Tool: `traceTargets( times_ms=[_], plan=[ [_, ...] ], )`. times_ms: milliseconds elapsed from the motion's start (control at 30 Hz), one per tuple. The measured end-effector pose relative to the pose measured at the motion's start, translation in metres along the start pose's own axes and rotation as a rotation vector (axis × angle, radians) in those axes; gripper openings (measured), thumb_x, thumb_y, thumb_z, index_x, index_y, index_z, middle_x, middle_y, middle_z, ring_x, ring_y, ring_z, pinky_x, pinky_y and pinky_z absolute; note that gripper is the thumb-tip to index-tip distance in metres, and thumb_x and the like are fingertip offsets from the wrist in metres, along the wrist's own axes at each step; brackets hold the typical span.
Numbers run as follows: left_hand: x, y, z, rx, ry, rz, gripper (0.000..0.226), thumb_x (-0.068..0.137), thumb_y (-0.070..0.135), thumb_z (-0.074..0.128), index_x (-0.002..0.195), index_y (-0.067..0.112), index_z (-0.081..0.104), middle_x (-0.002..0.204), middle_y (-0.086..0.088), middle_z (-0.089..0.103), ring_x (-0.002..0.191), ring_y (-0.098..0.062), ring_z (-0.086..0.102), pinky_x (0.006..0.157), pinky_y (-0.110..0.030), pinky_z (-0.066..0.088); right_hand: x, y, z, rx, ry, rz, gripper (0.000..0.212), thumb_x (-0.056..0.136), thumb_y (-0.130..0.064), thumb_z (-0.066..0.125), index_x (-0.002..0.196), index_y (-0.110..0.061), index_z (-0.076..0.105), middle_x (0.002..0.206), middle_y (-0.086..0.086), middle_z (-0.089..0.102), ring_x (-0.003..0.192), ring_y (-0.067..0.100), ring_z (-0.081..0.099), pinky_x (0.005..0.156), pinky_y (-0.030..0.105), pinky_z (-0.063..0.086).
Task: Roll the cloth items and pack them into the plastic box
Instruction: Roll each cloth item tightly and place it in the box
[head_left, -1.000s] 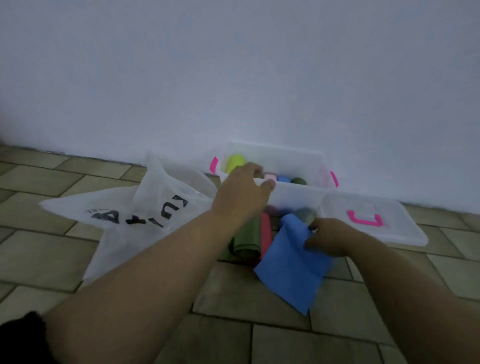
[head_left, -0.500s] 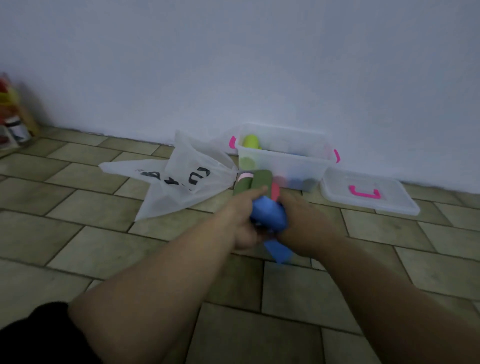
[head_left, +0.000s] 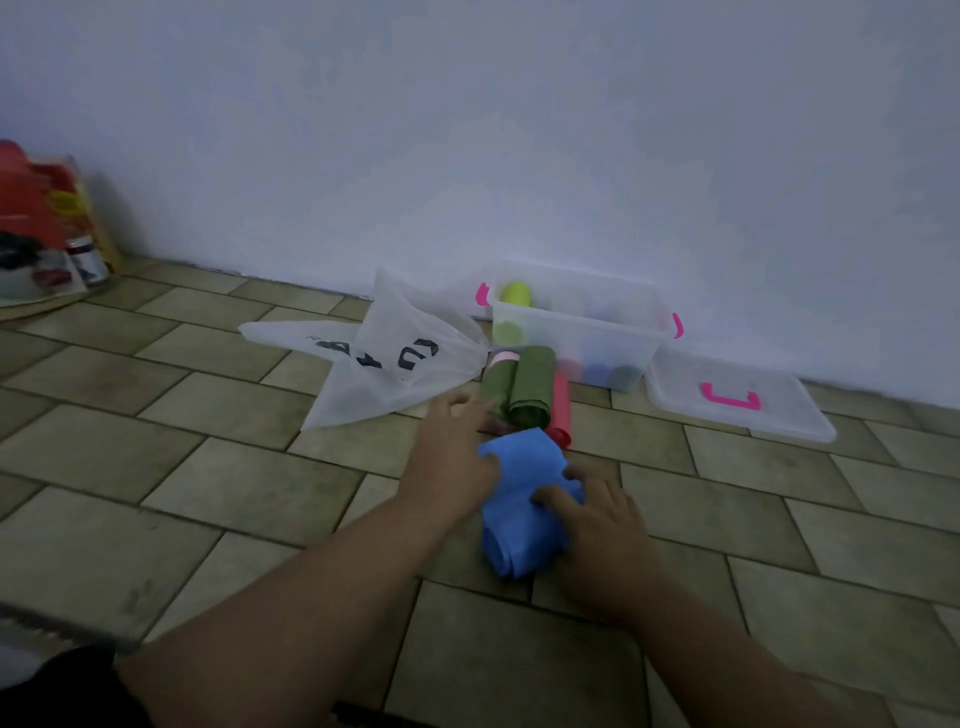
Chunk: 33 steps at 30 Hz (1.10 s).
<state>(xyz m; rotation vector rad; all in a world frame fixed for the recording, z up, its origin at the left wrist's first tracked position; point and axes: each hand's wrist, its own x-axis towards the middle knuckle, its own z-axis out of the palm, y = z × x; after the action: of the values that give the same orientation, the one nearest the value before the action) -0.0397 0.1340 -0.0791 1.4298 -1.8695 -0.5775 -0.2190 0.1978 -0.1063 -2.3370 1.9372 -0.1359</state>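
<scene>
A bunched blue cloth (head_left: 522, 499) lies on the tiled floor between my hands. My left hand (head_left: 449, 452) lies flat at its left edge, fingers stretched out toward the rolls. My right hand (head_left: 595, 519) rests on the cloth's right side with its fingers laid over the fabric. Behind the cloth lie two green rolls (head_left: 524, 389), a red roll (head_left: 561, 410) and a pink roll (head_left: 503, 357). The clear plastic box (head_left: 623, 325) with pink handles stands against the wall. It holds a yellow-green roll (head_left: 514, 293) and several dim coloured rolls.
The box's clear lid (head_left: 779, 415) with a pink clasp lies on the floor to the right of the box. A white printed plastic bag (head_left: 395, 358) sprawls to the left of the box. Red packaging and a jar (head_left: 47, 234) stand at the far left by the wall.
The blue cloth went from being held up in both hands to lying on the floor nearer to me. Both hands now rest on it with looser fingers.
</scene>
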Motion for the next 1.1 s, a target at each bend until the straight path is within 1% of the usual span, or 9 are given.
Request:
traceTargets(
  times_ms=[100,200,300,433,600,800,900,1000,1100],
  plan=[
    [0.005,0.005,0.005,0.121,-0.163,0.290,0.036,0.086,0.015,0.054,0.120,0.024,0.062,0.132,0.003,0.052,0.117,-0.015,0.049,0.097,-0.028,0.039,-0.009,-0.004,0.000,0.153,-0.050,0.104,0.079,0.062,-0.069,0.049,0.134,-0.047,0.024,0.154,0.003,0.007,0.140,0.026,0.014,0.110,0.046,0.024],
    [0.017,0.000,0.020,0.361,-0.564,0.172,0.036,0.094,0.020,0.045,0.128,0.027,0.056,0.139,0.002,0.050,0.125,-0.018,0.046,0.104,-0.033,0.037,-0.005,-0.015,0.011,0.139,-0.166,0.268,0.111,0.055,-0.090,0.047,0.145,-0.046,0.000,0.157,0.007,-0.012,0.145,0.031,-0.003,0.114,0.052,0.013],
    [0.030,-0.009,0.029,0.570,-0.699,0.123,0.044,0.096,0.018,0.043,0.139,0.028,0.044,0.147,-0.002,0.041,0.127,-0.023,0.044,0.105,-0.035,0.036,0.007,-0.028,0.021,0.091,-0.139,0.319,0.116,0.056,-0.090,0.048,0.147,-0.040,-0.005,0.157,0.015,-0.010,0.144,0.036,-0.003,0.114,0.051,0.011],
    [0.033,-0.020,0.034,0.708,-0.759,0.197,0.053,0.097,0.020,0.041,0.148,0.028,0.027,0.159,0.001,0.011,0.140,-0.024,0.027,0.110,-0.036,0.030,0.019,-0.032,0.019,0.098,-0.032,0.290,0.099,0.058,-0.081,0.052,0.140,-0.041,0.011,0.152,0.009,0.010,0.135,0.034,0.018,0.109,0.047,0.023],
    [0.035,-0.029,0.036,0.768,-0.727,0.165,0.053,0.099,0.038,0.036,0.149,0.032,0.018,0.160,0.003,0.003,0.144,-0.022,0.014,0.111,-0.044,0.028,0.003,-0.020,0.013,0.030,0.140,0.308,0.078,0.049,-0.082,0.042,0.116,-0.042,0.040,0.133,0.002,0.031,0.111,0.028,0.037,0.089,0.038,0.038],
    [0.036,-0.026,0.035,0.815,-0.758,0.170,0.054,0.100,0.038,0.036,0.149,0.031,0.017,0.160,0.000,0.000,0.144,-0.023,0.014,0.112,-0.046,0.028,-0.002,-0.019,0.014,-0.088,0.007,0.303,0.081,0.051,-0.086,0.040,0.119,-0.044,0.033,0.142,0.002,0.022,0.120,0.031,0.029,0.095,0.047,0.028],
    [0.038,-0.025,0.035,0.810,-0.769,0.161,0.055,0.099,0.038,0.037,0.150,0.031,0.016,0.160,0.000,-0.002,0.145,-0.023,0.012,0.113,-0.045,0.026,-0.001,-0.011,0.008,-0.127,-0.110,0.208,0.093,0.046,-0.091,0.038,0.124,-0.043,0.029,0.148,-0.002,0.018,0.134,0.034,0.017,0.101,0.061,0.013],
    [0.039,-0.025,0.036,0.815,-0.770,0.161,0.056,0.099,0.039,0.037,0.150,0.031,0.015,0.160,0.000,-0.002,0.145,-0.024,0.013,0.113,-0.046,0.025,0.002,-0.001,-0.003,-0.131,-0.194,0.074,0.073,0.063,-0.068,0.053,0.126,-0.039,0.030,0.145,-0.010,0.029,0.141,0.031,0.011,0.105,0.067,-0.003],
    [0.039,-0.027,0.037,0.810,-0.763,0.159,0.056,0.099,0.039,0.037,0.150,0.032,0.015,0.160,0.000,-0.003,0.145,-0.024,0.013,0.114,-0.046,0.025,0.007,0.004,-0.013,-0.150,-0.174,-0.033,0.048,0.080,-0.028,0.056,0.123,-0.039,0.036,0.133,-0.009,0.045,0.132,0.022,0.030,0.109,0.063,0.000]
  ],
)
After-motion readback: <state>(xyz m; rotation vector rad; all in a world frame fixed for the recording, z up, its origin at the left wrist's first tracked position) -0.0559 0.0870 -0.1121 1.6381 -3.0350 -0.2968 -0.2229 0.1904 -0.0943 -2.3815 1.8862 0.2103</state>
